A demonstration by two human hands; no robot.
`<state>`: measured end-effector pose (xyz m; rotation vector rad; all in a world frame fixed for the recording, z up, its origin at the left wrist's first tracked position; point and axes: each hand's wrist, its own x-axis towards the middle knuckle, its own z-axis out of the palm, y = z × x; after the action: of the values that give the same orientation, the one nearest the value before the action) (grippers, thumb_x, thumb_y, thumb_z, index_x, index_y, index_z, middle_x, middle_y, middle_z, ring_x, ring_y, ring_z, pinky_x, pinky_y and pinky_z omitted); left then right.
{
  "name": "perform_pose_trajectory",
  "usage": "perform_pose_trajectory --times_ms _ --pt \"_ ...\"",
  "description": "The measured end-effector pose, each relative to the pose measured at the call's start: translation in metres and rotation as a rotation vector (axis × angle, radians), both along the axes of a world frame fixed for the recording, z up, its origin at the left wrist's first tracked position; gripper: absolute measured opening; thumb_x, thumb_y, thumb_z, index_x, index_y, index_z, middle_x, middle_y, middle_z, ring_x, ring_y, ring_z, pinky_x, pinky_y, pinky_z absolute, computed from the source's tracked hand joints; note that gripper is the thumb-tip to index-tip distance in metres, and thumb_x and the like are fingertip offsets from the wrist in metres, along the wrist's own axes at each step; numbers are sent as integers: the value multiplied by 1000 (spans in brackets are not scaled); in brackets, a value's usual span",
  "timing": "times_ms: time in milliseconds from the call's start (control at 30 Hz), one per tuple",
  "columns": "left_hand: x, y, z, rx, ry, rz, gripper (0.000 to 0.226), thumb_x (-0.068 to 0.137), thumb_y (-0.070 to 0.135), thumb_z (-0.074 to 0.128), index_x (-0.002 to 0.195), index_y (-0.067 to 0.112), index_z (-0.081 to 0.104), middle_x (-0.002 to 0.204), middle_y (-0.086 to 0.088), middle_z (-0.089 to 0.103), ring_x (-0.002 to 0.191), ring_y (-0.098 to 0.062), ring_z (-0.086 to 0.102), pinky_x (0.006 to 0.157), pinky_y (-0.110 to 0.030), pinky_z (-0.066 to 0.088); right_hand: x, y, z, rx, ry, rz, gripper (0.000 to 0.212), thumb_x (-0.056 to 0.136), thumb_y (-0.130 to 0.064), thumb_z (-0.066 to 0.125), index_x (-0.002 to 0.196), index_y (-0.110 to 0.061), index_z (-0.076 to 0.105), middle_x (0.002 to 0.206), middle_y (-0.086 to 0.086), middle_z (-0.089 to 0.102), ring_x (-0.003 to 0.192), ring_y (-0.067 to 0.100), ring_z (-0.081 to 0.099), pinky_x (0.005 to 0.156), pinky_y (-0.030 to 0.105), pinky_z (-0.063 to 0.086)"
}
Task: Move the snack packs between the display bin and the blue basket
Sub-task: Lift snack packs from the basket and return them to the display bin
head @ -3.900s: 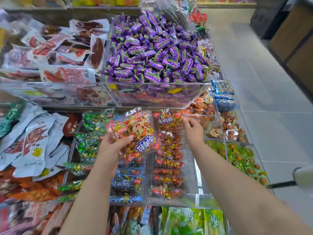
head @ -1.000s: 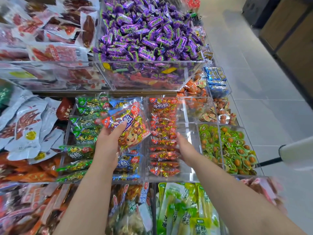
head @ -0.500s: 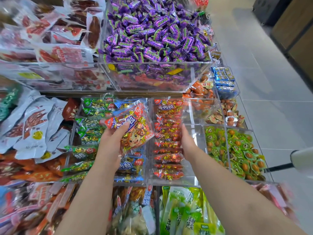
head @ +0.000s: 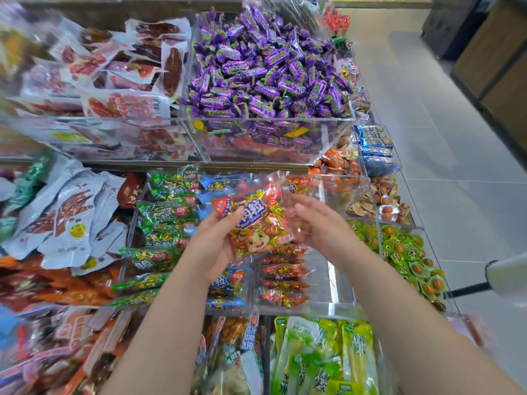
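Upper tier, rear: bin of wrapped candies (head: 268,75); flat meat packs (head: 114,81) in the bin to its left. Lower tier, in front: display bin (head: 338,283), with stacked packs (head: 285,277) in its right column and further columns to their left. One snack pack (head: 256,223) above the bin's middle, in the grip of the left hand (head: 212,243) at its left edge; right hand (head: 316,226) just beside its right edge. Sealed cups (head: 407,252) in compartments to the right. Pouches (head: 322,357) on the tier below, nearest the viewer. Floor (head: 442,138) far right.
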<state>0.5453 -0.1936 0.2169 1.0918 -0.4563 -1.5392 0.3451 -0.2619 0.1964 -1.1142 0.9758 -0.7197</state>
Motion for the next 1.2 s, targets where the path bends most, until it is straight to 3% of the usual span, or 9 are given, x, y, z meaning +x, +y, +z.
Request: perform_pose_trajectory --times_ms 133,200,333,433,567,733,867,1000,1200 --pt "-18 -5 5 -16 -320 -196 24 77 27 71 99 18 68 98 -6 74 83 -21 72 57 -24 54 -9 7 2 -111 143 102 33 74 -17 78 101 -26 61 84 -15 71 80 3 66 69 20 53" --pt "-21 -8 4 17 -564 -250 26 80 31 73 104 26 65 101 1 72 87 -13 68 66 -24 53 -18 8 -4 -107 162 75 32 74 -14 78 100 -24 62 89 -8 73 84 8 68 72 24 53" --pt "-13 -8 -9 30 -1066 -64 43 82 37 72 122 25 58 107 13 60 94 -4 57 77 -19 44 -27 -5 -19 -109 179 -212 33 77 -12 75 101 -28 60 96 -7 73 88 7 69 70 19 53" --pt "-6 -12 -20 -25 -1527 -89 51 84 42 68 128 19 57 123 1 60 115 -19 51 95 -34 42 -14 -29 -32 -134 264 -280 31 81 -15 72 107 -25 58 107 -3 69 100 14 65 89 32 52" --pt "-12 -24 -32 126 -1870 -463 61 84 63 53 134 30 46 131 -2 48 127 -30 32 99 -44 33 12 -54 -48 -114 368 -227 48 85 -21 68 129 -17 48 122 -1 61 115 19 57 99 39 46" --pt "-20 -33 -39 207 -1937 -456 45 83 55 54 120 30 50 121 -3 43 117 -28 33 94 -43 29 15 -69 -63 -101 404 -194 70 85 -28 69 142 -19 30 129 -5 53 118 16 51 100 35 42" --pt "-21 -36 -43 228 -1916 -437 39 82 54 53 111 29 49 113 -1 40 113 -27 32 95 -42 27 12 -73 -68 -23 439 -105 65 78 -39 74 122 -23 29 120 -1 50 106 16 53 81 23 44" --pt "-19 -36 -45 218 -1908 -418 38 82 55 54 110 29 50 110 0 39 110 -26 33 93 -41 26 10 -71 -72 -77 467 -277 73 74 -42 76 125 -27 25 124 1 45 113 20 48 94 36 44" --pt "-19 -35 -49 203 -1909 -390 37 82 53 54 110 29 50 110 -1 40 111 -27 34 94 -43 25 20 -61 -76 -118 464 -331 77 79 -41 72 137 -34 21 131 0 45 116 18 47 93 31 40"
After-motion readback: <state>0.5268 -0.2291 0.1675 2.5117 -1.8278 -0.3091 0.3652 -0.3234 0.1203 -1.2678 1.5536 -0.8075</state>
